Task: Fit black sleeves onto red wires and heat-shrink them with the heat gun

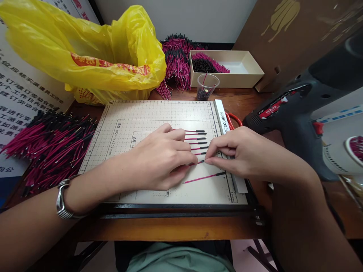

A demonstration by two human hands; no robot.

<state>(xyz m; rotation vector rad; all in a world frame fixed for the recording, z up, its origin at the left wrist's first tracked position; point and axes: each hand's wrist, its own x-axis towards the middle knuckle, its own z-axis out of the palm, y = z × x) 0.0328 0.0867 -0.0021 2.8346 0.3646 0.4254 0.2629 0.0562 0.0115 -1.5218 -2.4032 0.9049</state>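
On a paper trimmer board (159,109) with a printed grid, several pink wires with black sleeved ends (200,143) lie in a row. My left hand (167,158) rests palm down over the board, thumb and index fingertips closed on the pink part of one wire (200,162). From the other side, my right hand (238,151) pinches that wire's black end between thumb and index finger. Another pink wire (200,178) lies loose below both hands, touched by neither. The left fingers hide the inner ends of the row.
Piles of pink wires (62,147) lie left and behind (177,62). A yellow plastic bag (113,75) stands back left. Behind the board are a clear cup (208,88) and a cream box (227,80) holding wires. A grey pistol-shaped tool (295,109) stands at right.
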